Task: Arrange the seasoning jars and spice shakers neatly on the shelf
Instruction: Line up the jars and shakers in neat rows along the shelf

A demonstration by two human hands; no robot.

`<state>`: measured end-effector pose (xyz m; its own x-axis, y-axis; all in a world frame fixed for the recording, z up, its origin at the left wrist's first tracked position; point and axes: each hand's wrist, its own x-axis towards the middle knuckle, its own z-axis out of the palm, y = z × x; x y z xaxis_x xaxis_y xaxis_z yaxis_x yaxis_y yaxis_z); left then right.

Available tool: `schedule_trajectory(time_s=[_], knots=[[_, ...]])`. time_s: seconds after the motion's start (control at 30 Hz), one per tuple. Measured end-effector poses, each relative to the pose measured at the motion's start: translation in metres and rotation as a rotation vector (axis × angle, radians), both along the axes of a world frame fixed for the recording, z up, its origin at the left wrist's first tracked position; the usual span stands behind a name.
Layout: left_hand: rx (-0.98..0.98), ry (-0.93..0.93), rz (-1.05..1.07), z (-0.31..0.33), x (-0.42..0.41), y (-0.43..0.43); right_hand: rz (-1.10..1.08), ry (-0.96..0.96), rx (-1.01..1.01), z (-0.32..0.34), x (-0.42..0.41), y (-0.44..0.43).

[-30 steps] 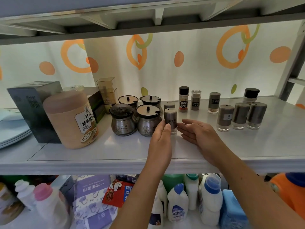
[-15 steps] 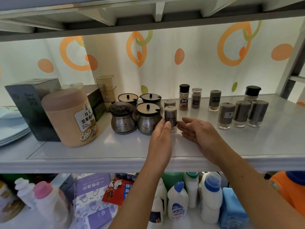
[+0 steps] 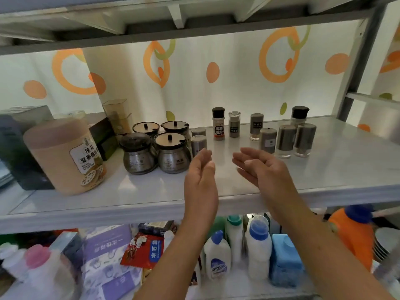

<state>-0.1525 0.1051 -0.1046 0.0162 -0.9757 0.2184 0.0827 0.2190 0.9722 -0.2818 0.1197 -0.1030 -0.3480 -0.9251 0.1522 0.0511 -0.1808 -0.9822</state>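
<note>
Spice shaker (image 3: 198, 144) near flat left hand (image 3: 201, 182); right hand (image 3: 264, 172) equally relaxed.

1. The person's left hand (image 3: 201, 176) reaches forward with fingers straight and together, palm turned inward, holding nothing.
2. The right hand (image 3: 265, 169) is level with it, fingers relaxed and slightly spread, palm facing the left hand, also empty.
3. The 2 hands are apart. The bare left forearm (image 3: 173, 256) and right forearm (image 3: 324, 245) rise from the lower edge.

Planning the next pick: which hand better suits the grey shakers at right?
Likely the right hand: open, empty, nearest the three grey cylindrical shakers; the left hand hovers by the round steel jars.
</note>
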Motion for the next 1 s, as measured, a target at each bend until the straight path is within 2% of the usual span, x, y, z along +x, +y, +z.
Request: schedule_trajectory(time_s=[0.1, 0.23, 0.33, 0.53, 1.0], knots=[[0.097, -0.03, -0.111, 0.004, -0.028, -0.003, -0.157, 0.003, -0.003, 0.0, -0.033, 0.01], [0.172, -0.141, -0.213, 0.012, -0.065, -0.011, -0.276, 0.134, 0.065, 0.003, -0.061, 0.011], [0.199, -0.182, -0.243, 0.015, -0.086, -0.016, -0.282, 0.184, 0.118, 0.003, -0.069, 0.007], [0.12, -0.195, -0.223, 0.018, -0.103, -0.028, -0.269, 0.248, 0.147, 0.007, -0.074, -0.001], [0.134, -0.211, -0.253, 0.017, -0.098, -0.033, -0.199, 0.292, 0.187, 0.008, -0.072, -0.021]])
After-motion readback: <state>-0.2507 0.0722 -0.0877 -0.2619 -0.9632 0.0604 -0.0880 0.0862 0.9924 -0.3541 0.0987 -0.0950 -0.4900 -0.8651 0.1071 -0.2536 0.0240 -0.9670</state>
